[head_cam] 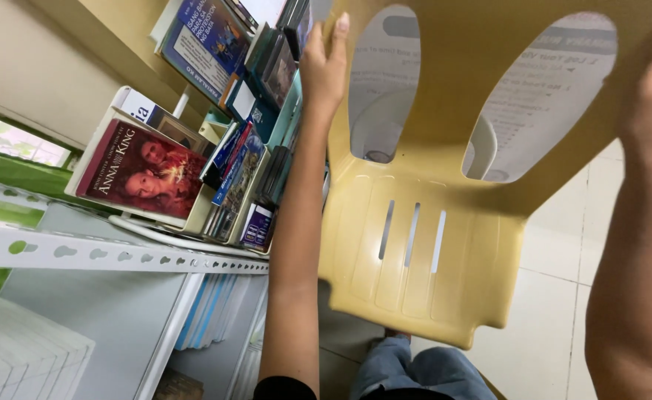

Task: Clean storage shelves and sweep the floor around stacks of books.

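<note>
I hold the yellow plastic chair (422,244) raised in front of me, above the tiled floor (555,311), seat facing me and backrest upward. My left hand (324,67) is closed on one edge of the backrest; my right hand (651,104) is wrapped over the opposite edge. Just beside my left arm stands a metal shelf (118,255) carrying a tray of books (148,174).
</note>
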